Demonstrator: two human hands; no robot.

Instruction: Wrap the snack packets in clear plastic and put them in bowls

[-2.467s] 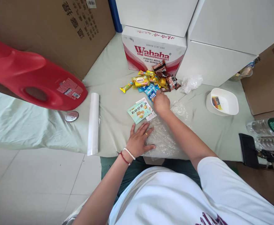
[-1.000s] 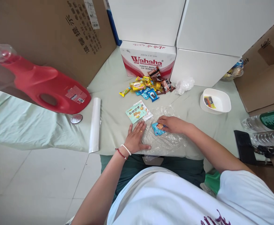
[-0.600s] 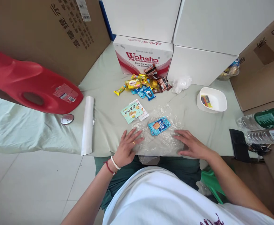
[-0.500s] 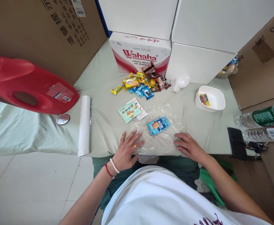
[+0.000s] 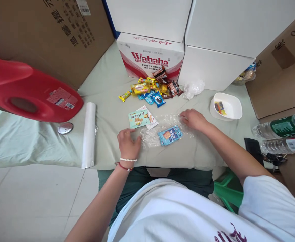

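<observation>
A blue snack packet (image 5: 170,135) lies on a sheet of clear plastic wrap (image 5: 157,132) spread over the pale green cloth. My left hand (image 5: 128,144) is closed at the wrap's left edge, fingers curled on the film. My right hand (image 5: 194,119) is closed at the wrap's far right corner, pinching the film there. The near half of the wrap is folded up over the packet. A green and white packet (image 5: 138,118) lies just beyond my left hand.
A heap of several snack packets (image 5: 152,90) sits before the Wahaha box (image 5: 150,57). A roll of wrap (image 5: 89,134), a red jug (image 5: 29,90) and a metal lid (image 5: 65,128) lie left. A white bowl (image 5: 226,107), bottles (image 5: 283,134) and a black phone (image 5: 253,148) are right.
My right hand brought the blue packet from the heap onto the wrap. Both hands then pressed the near edge, and now grip the film's left edge and far right corner, folding it.
</observation>
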